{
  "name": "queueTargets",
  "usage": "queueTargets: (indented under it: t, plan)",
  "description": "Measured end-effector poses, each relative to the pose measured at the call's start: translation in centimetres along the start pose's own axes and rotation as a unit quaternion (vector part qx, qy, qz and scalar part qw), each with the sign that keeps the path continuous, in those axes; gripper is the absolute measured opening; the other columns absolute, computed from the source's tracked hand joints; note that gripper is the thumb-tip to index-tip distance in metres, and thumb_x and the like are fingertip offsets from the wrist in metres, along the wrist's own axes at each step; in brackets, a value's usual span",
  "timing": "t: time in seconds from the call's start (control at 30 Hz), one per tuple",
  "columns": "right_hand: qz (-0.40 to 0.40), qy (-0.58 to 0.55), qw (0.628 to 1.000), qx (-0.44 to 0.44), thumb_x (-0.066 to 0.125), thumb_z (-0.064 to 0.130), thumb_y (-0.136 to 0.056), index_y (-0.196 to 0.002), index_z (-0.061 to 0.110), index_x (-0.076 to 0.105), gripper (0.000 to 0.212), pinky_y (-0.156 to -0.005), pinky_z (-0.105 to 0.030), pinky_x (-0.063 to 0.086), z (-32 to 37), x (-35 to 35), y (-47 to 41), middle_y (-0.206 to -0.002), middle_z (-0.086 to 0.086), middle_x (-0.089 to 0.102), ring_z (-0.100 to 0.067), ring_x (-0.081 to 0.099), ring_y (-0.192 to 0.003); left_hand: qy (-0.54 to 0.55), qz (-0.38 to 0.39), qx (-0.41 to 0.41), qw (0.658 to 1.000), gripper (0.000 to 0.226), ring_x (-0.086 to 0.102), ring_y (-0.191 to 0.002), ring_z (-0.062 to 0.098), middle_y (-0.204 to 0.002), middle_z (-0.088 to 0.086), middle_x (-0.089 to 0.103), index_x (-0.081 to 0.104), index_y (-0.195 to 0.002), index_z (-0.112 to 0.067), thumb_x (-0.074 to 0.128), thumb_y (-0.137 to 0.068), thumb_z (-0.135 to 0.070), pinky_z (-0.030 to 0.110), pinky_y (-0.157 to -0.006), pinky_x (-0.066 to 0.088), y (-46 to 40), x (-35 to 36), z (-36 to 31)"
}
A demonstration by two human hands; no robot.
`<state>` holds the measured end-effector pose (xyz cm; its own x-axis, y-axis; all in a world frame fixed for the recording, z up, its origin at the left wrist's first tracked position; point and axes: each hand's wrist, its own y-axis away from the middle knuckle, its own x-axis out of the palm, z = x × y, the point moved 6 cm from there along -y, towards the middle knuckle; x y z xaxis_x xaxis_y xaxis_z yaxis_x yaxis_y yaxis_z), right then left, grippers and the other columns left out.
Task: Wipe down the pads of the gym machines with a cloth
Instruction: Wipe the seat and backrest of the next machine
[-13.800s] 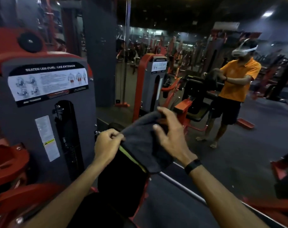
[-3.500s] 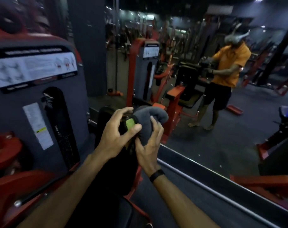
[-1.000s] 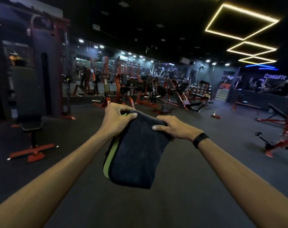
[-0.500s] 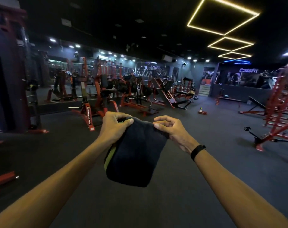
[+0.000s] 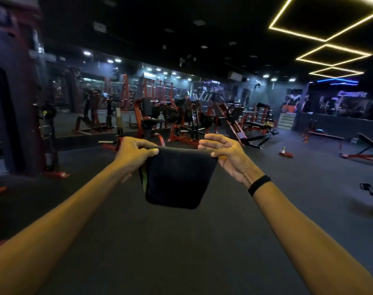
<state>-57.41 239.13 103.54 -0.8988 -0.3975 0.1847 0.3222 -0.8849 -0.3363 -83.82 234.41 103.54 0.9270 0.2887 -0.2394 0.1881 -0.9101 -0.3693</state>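
1. The left hand (image 5: 136,151) pinches the top left corner of the cloth (image 5: 177,177) between thumb and curled fingers, and the right hand (image 5: 228,154) pinches the top right corner, with its other fingers loosely spread above the edge

2. The cloth is dark and folded, with a green-yellow layer showing along its left side; it hangs in the air between the two hands, out in front of the person at about chest level, over the dark floor (image 5: 181,252) and touching no machine

3. No pad is within reach: the red-framed gym machines (image 5: 181,122) stand well apart across the open floor, so I judge this to be a carry between machines, with the cloth being squared up on the way

4. To do this well, keep the top edge taut and level so that the fold stays neat and a flat face is ready to press on a pad

5. On reaching a seat or backrest, shifting from a two-corner pinch to a flat palm behind the cloth would likely spread the pressure better

6. Turning a fresh face outward before the next pad seems wise, since the outer side may already carry grime; whether it is soiled cannot be told in this dim light
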Motion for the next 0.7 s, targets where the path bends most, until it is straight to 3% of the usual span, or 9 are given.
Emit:
queueTargets:
  t: [0.27, 0.4, 0.5, 0.7]
  plan:
    - [0.034, -0.080, 0.996, 0.028, 0.029, -0.031, -0.076, -0.117, 0.000, 0.062, 0.062, -0.097, -0.033, 0.056, -10.2, -2.3, -17.6, -0.122, -0.020, 0.068, -0.028, 0.067, -0.114, 0.034, -0.028, -0.050, 0.998, 0.015, 0.064, -0.101, 0.015, -0.097, 0.005, 0.073, 0.077, -0.083, -0.016, 0.075, -0.085, -0.002, 0.022, -0.074, 0.046, -16.9, -0.4, 11.1]
    - [0.043, -0.073, 0.996, 0.032, 0.049, -0.021, -0.078, -0.121, 0.003, 0.061, 0.051, -0.093, -0.032, 0.058, -12.7, -3.5, -26.5, -0.124, -0.018, 0.068, -0.024, 0.068, -0.112, 0.055, -0.013, -0.075, 0.996, 0.011, 0.063, -0.099, 0.018, -0.102, 0.009, 0.072, 0.077, -0.093, -0.010, 0.071, -0.087, -0.002, 0.027, -0.074, 0.048, -25.3, 0.1, 15.1]
    - [0.046, -0.062, 0.997, 0.027, 0.058, -0.012, -0.078, -0.129, 0.002, 0.058, 0.053, -0.089, -0.029, 0.058, -13.6, -4.5, -34.4, -0.129, -0.019, 0.065, -0.025, 0.067, -0.116, 0.069, -0.016, -0.081, 0.994, 0.010, 0.067, -0.102, 0.025, -0.101, 0.013, 0.073, 0.076, -0.089, -0.010, 0.072, -0.086, -0.001, 0.031, -0.078, 0.052, -33.4, -0.1, 17.2]
    - [0.055, -0.083, 0.995, 0.027, 0.051, -0.016, -0.078, -0.136, -0.001, 0.053, 0.059, -0.100, -0.032, 0.052, -17.7, -7.9, -46.4, -0.137, -0.023, 0.058, -0.026, 0.063, -0.121, 0.078, -0.013, -0.072, 0.994, 0.010, 0.068, -0.105, 0.030, -0.099, 0.013, 0.074, 0.077, -0.085, -0.009, 0.075, -0.083, 0.001, 0.049, -0.099, 0.053, -46.9, 1.5, 21.2]
